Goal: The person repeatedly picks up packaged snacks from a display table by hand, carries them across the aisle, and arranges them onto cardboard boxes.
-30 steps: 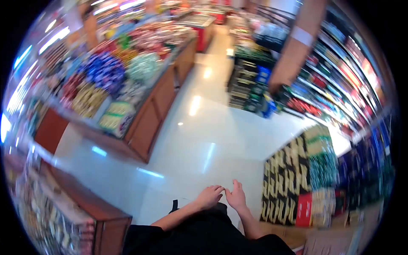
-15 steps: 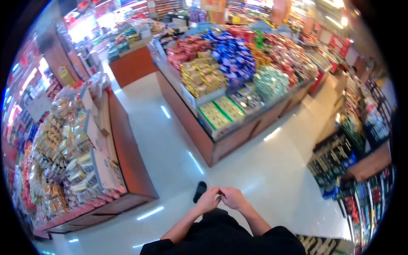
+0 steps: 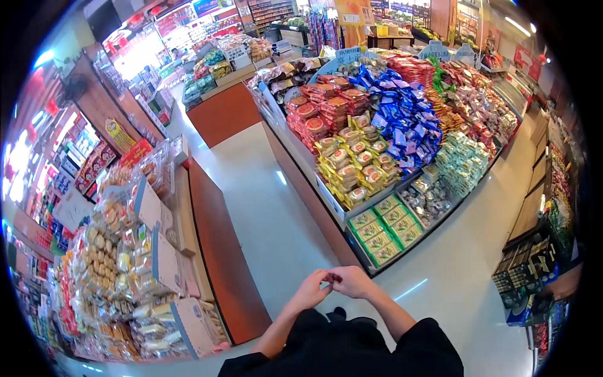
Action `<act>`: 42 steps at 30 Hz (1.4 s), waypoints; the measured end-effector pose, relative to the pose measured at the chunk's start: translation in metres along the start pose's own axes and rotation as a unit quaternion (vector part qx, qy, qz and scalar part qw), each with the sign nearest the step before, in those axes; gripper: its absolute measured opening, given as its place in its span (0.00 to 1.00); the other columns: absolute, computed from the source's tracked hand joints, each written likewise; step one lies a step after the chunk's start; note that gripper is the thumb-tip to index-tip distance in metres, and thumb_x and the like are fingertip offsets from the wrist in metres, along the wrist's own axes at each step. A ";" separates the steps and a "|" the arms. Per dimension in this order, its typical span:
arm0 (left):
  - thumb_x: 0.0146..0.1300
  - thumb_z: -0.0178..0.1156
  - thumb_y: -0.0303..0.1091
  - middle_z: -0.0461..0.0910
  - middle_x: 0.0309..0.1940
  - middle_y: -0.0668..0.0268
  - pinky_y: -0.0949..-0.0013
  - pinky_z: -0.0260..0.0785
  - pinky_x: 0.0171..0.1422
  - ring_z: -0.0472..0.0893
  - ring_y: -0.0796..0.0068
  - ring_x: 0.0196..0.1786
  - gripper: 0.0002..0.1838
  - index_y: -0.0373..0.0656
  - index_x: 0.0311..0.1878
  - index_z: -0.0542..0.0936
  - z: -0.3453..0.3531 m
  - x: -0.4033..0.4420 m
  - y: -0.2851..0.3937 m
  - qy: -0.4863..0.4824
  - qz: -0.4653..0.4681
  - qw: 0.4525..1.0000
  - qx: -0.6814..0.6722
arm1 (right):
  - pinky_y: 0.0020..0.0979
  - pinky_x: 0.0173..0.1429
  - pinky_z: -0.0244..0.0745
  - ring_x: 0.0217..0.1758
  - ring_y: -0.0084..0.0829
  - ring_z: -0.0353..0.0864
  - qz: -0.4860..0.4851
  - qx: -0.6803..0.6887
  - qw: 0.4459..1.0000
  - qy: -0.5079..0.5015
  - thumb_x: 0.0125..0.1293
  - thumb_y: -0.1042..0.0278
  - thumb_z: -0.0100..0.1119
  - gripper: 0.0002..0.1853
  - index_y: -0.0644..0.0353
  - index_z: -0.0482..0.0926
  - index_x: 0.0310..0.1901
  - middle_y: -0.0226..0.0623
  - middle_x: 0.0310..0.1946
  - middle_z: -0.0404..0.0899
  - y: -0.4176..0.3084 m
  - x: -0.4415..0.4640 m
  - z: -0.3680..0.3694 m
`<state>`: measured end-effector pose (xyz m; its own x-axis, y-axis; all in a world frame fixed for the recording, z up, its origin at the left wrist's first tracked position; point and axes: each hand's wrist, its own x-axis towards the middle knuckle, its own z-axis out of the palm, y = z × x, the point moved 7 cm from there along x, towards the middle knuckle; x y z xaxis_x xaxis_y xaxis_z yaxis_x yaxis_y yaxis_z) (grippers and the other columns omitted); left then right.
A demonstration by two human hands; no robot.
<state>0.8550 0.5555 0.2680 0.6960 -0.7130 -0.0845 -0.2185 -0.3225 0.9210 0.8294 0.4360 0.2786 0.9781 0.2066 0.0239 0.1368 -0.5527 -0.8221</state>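
My left hand [image 3: 310,290] and my right hand [image 3: 352,281] meet at the fingertips in front of my waist. The fingers of both are curled and pressed together. Anything between them is too small or hidden to make out. Beyond my hands lies the near corner of a display stand, where green-edged packets [image 3: 384,230] sit in a tray. Yellow packets [image 3: 353,164] are heaped behind those, with blue packets [image 3: 407,122] to their right. Neither hand touches the stand.
On the left, a wooden-sided stand [image 3: 221,251] carries bagged snacks [image 3: 107,248]. A pale shiny floor [image 3: 267,207] runs as an aisle between the stands. Dark boxes [image 3: 522,267] are stacked on the right. A brown pillar [image 3: 94,103] rises at the left.
My view has moved forward, so both stands appear nearer and larger, with the packets sharper. My hands stay joined in front of me, slightly further right and higher in view.
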 end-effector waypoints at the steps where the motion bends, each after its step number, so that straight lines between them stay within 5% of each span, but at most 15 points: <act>1: 0.58 0.63 0.27 0.77 0.47 0.55 0.61 0.69 0.60 0.77 0.57 0.53 0.13 0.37 0.46 0.77 -0.012 0.016 0.004 -0.015 0.003 1.000 0.005 | 0.35 0.40 0.77 0.33 0.39 0.82 0.011 0.019 1.000 0.001 0.57 0.74 0.60 0.10 0.61 0.81 0.42 0.43 0.30 0.81 0.003 0.015 -0.006; 3: 0.59 0.64 0.27 0.77 0.47 0.58 0.63 0.68 0.62 0.77 0.62 0.55 0.12 0.37 0.46 0.77 -0.032 0.052 0.001 -0.049 0.044 0.998 0.002 | 0.34 0.41 0.77 0.33 0.35 0.82 0.010 0.060 0.997 0.046 0.57 0.76 0.59 0.12 0.62 0.80 0.45 0.41 0.31 0.82 0.009 0.044 -0.024; 7: 0.63 0.65 0.30 0.78 0.48 0.66 0.67 0.70 0.58 0.78 0.74 0.54 0.14 0.39 0.50 0.77 -0.070 0.140 -0.048 -0.121 -0.001 0.968 -0.219 | 0.28 0.40 0.74 0.33 0.24 0.78 0.077 0.126 0.982 0.119 0.58 0.79 0.58 0.19 0.63 0.77 0.53 0.34 0.32 0.80 0.032 0.107 -0.059; 12: 0.68 0.61 0.34 0.79 0.43 0.67 0.73 0.71 0.49 0.79 0.78 0.44 0.15 0.39 0.54 0.75 -0.175 0.280 -0.051 0.032 -0.009 0.974 -0.225 | 0.26 0.41 0.75 0.33 0.20 0.78 0.130 0.247 0.924 0.263 0.61 0.76 0.61 0.20 0.65 0.76 0.55 0.31 0.33 0.81 0.056 0.211 -0.094; 16: 0.68 0.63 0.37 0.77 0.35 0.70 0.77 0.67 0.40 0.74 0.83 0.36 0.12 0.40 0.45 0.75 -0.234 0.370 -0.043 0.154 -0.059 0.914 -0.371 | 0.22 0.43 0.73 0.39 0.18 0.76 0.136 0.357 0.859 0.342 0.63 0.74 0.61 0.22 0.64 0.73 0.59 0.31 0.43 0.79 0.049 0.290 -0.136; 21: 0.68 0.64 0.43 0.74 0.29 0.73 0.79 0.57 0.28 0.67 0.87 0.25 0.16 0.39 0.42 0.74 -0.253 0.430 -0.053 0.158 -0.111 0.916 -0.351 | 0.24 0.44 0.76 0.40 0.22 0.78 0.161 0.367 0.820 0.410 0.65 0.75 0.62 0.25 0.65 0.66 0.62 0.38 0.51 0.75 0.068 0.347 -0.164; 23: 0.68 0.63 0.45 0.71 0.26 0.76 0.81 0.51 0.23 0.62 0.89 0.21 0.16 0.41 0.42 0.74 -0.251 0.438 -0.061 0.156 -0.138 0.909 -0.362 | 0.24 0.44 0.77 0.40 0.22 0.79 0.180 0.340 0.817 0.429 0.65 0.74 0.62 0.25 0.65 0.66 0.62 0.40 0.52 0.74 0.074 0.357 -0.167; 34: 0.71 0.58 0.33 0.71 0.27 0.75 0.80 0.55 0.26 0.65 0.89 0.25 0.07 0.43 0.41 0.71 -0.255 0.382 -0.044 0.151 -0.051 0.924 -0.348 | 0.26 0.43 0.77 0.46 0.25 0.79 0.122 0.479 0.748 0.442 0.65 0.71 0.64 0.23 0.61 0.68 0.59 0.35 0.50 0.76 0.066 0.338 -0.132; 40: 0.68 0.56 0.29 0.73 0.38 0.68 0.74 0.69 0.39 0.72 0.81 0.35 0.08 0.42 0.45 0.67 -0.186 0.307 -0.011 0.089 0.050 0.905 -0.414 | 0.27 0.45 0.77 0.46 0.23 0.79 0.109 0.452 0.711 0.528 0.65 0.69 0.66 0.24 0.62 0.68 0.59 0.35 0.48 0.77 0.032 0.217 -0.109; 42: 0.65 0.58 0.26 0.74 0.44 0.63 0.71 0.72 0.48 0.75 0.76 0.43 0.15 0.41 0.52 0.66 -0.139 0.273 0.019 -0.001 0.085 0.915 -0.395 | 0.27 0.45 0.78 0.46 0.23 0.79 0.085 0.442 0.675 0.585 0.65 0.68 0.66 0.25 0.62 0.67 0.59 0.35 0.47 0.77 0.020 0.155 -0.100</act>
<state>1.1358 0.4408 0.3155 0.6962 -0.7128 0.0849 0.2396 0.3422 0.9086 0.9995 0.3763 0.3222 0.4920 -0.8641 -0.1065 0.3654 0.3160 -0.8756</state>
